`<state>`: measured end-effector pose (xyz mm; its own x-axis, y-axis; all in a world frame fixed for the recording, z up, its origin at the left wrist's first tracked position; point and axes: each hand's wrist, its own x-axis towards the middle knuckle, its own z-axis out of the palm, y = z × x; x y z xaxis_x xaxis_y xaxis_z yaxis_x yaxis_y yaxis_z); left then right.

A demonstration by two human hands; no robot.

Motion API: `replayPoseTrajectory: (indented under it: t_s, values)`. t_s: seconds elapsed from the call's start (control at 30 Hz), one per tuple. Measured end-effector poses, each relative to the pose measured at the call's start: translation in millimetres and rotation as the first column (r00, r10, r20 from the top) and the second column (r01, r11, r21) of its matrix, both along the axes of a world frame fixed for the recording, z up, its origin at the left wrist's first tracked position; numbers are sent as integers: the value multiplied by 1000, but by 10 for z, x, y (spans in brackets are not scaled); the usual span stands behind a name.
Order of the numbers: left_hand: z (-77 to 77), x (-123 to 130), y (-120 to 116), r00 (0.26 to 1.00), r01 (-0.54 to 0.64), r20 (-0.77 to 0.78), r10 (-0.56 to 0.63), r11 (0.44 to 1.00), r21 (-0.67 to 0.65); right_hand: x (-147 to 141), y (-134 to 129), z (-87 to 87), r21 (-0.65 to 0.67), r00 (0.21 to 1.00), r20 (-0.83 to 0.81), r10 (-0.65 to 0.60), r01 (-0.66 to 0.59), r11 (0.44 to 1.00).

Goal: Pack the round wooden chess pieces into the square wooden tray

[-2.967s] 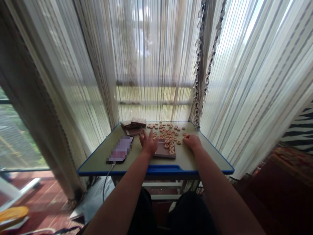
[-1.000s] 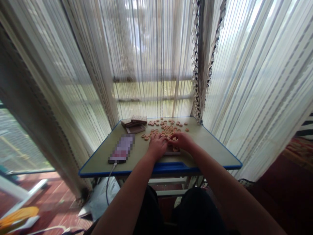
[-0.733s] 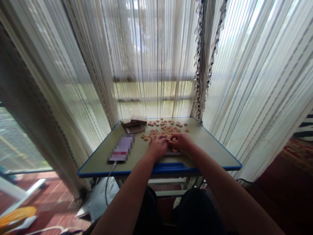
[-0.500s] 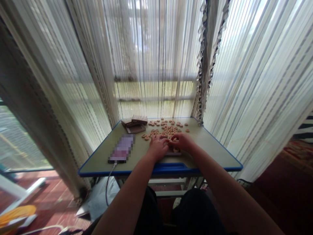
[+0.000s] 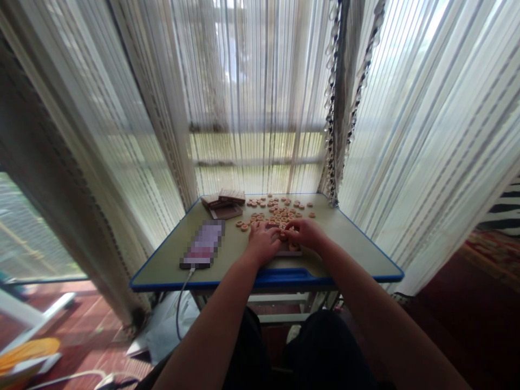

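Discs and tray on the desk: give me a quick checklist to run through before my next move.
1. Right hand holding a disc: fingertips are among the discs at the tray's far end; cannot tell.
2. Left hand clear of the right hand: the fingertips nearly meet it; not ok.
3. Tray contents: mostly hidden under the hands; cannot tell.
4. Discs all on the desk: none seen over its edge; ok.
5. Phone away from the hands: it lies to their left, not touching; ok.

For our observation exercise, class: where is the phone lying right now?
Head view: the phone lies on the left side of the table, left of the left hand.
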<state>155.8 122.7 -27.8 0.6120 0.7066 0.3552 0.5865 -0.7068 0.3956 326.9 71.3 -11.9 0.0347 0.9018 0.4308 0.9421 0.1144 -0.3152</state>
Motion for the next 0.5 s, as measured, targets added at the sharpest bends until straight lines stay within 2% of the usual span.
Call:
replayPoseTrajectory:
  t_s: [0.13, 0.33, 0.5]
  values:
    - [0, 2, 4, 1000, 7, 5, -7, 1000, 17, 1, 0, 10, 8, 999, 12, -31, 31, 999]
    - [3, 6, 2, 1000, -8, -6, 8, 1000, 12, 36, -2, 26, 65, 983, -5, -184, 184, 981]
    - [2, 7, 3, 1000, -5, -10, 5, 1000, 0, 50, 6, 14, 96, 984, -2, -178, 178, 979]
